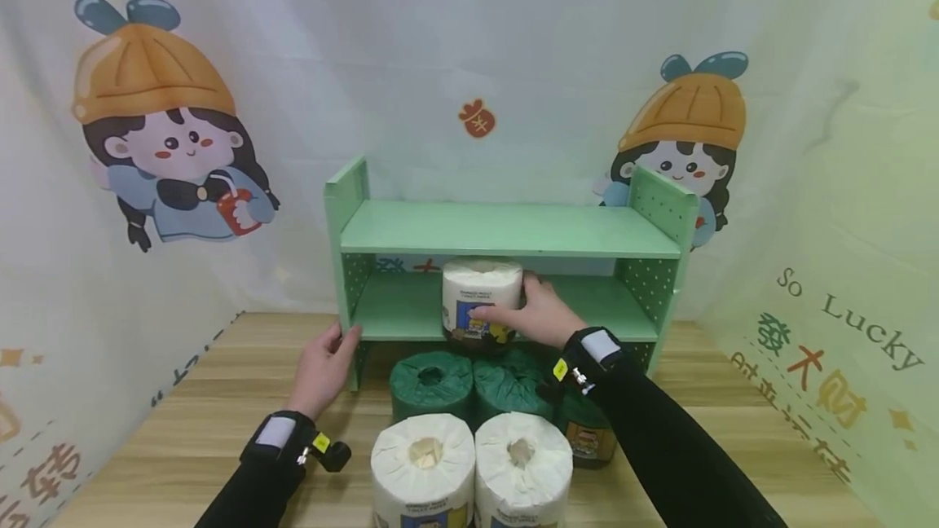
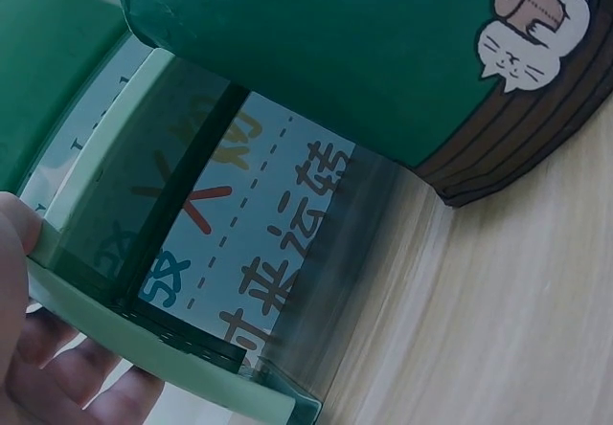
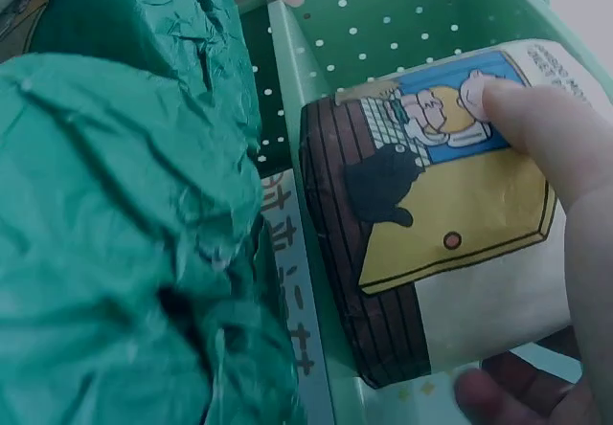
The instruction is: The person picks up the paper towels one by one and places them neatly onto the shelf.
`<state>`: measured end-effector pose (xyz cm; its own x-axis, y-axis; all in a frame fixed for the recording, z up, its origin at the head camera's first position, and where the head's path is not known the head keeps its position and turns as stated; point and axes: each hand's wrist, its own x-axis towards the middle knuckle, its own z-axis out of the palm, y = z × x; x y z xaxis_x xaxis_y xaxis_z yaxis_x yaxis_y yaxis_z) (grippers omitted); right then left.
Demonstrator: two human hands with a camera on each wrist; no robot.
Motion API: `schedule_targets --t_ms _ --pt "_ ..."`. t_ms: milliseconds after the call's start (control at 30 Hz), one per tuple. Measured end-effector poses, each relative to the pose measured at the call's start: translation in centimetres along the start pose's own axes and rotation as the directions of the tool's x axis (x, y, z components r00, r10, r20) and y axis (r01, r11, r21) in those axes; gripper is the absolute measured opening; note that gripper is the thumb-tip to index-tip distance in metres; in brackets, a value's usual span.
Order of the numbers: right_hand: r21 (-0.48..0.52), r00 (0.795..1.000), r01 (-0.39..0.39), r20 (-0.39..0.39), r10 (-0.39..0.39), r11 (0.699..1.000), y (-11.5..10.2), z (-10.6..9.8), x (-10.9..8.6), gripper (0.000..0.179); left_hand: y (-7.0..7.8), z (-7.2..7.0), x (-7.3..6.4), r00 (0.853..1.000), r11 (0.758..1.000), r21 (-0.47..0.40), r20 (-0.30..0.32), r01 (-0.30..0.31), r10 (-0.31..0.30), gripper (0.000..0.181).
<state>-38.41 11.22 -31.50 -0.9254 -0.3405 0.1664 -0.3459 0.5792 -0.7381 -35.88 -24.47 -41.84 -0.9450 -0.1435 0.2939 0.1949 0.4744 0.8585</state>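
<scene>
My right hand (image 1: 541, 314) holds a white-wrapped toilet paper roll (image 1: 480, 282) upright at the front of the lower board of a light green shelf (image 1: 506, 231). Its thumb lies across the printed cat picture on the wrapper, with the other fingers round the far side, partly hidden. In the right wrist view the base of the roll (image 3: 383, 243) overlaps the board's front edge. My left hand (image 1: 326, 367) grips the shelf's left side panel. The left wrist view shows its fingers (image 2: 72, 372) curled round the panel's edge (image 2: 163, 348).
Two white toilet paper rolls (image 1: 424, 467) stand nearest me on the wooden table (image 1: 220, 430). Behind them are three green-wrapped rolls (image 1: 431, 385), just in front of the shelf; my right forearm covers part of one. A printed cloth (image 1: 411, 63) hangs behind.
</scene>
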Motion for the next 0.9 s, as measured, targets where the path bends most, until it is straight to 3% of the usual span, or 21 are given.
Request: schedule_targets --t_ms 233,400,633,900 --pt "0.055 1.000 0.018 0.024 -0.020 0.998 -1.0 1.5 1.5 0.078 -0.1 -0.2 -0.2 1.000 1.000 0.017 -0.006 0.016 -0.016 0.062" --pt "0.065 0.999 -0.017 0.032 0.015 0.998 -1.6 1.9 1.8 0.091 0.1 -0.1 -0.3 1.000 1.000 0.016 -0.017 0.012 -0.011 0.060" --pt "0.008 1.000 0.008 0.005 -0.008 1.000 -2.5 2.4 2.0 0.078 0.5 0.0 -0.2 1.000 1.000 0.010 -0.015 0.001 -0.001 0.058" --pt "-0.039 1.000 0.015 0.019 -0.015 0.999 -3.1 3.3 3.0 0.079 0.4 0.0 -0.2 1.000 1.000 0.007 -0.018 -0.002 0.002 0.057"
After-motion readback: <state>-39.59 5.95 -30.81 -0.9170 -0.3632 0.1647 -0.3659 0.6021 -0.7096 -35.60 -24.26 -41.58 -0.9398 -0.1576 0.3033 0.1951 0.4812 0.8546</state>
